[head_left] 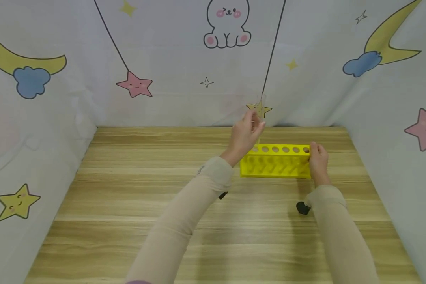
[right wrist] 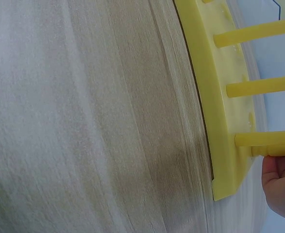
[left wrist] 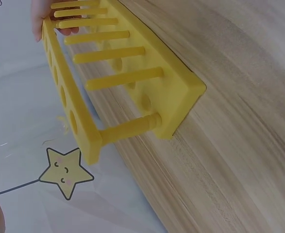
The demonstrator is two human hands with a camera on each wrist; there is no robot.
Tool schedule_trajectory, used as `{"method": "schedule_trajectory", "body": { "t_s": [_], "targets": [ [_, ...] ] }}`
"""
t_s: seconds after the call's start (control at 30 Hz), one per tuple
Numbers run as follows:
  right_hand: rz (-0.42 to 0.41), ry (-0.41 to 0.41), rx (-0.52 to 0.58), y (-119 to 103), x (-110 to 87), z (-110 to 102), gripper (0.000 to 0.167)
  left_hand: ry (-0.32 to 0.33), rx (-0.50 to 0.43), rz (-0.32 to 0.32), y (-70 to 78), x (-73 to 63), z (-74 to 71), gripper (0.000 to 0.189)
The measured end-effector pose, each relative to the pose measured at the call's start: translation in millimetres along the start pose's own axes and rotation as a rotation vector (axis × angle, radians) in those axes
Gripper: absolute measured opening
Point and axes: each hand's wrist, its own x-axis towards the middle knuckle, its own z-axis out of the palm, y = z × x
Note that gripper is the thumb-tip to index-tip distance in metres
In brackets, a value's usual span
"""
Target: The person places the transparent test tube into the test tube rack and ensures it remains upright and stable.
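Beige sleeves (head_left: 174, 225) stretch over the wood-grain counter (head_left: 127, 177) — the left hand (head_left: 245, 132) pinches a clear test tube (head_left: 261, 103) at the left end of a yellow test tube rack (head_left: 275, 154), while the right hand (head_left: 318, 159) grips its right end. That rack stands upright near the counter's back edge.
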Motion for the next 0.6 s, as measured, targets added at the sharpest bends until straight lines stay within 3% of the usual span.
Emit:
{"method": "schedule_trajectory", "body": {
  "t_s": [0.6],
  "targets": [
    [-0.019, 0.010, 0.008, -0.1, 0.1, 0.6, 0.028, 0.057, 0.059, 0.058, -5.6, -5.7, 9.4, 0.031]
  ]
}}
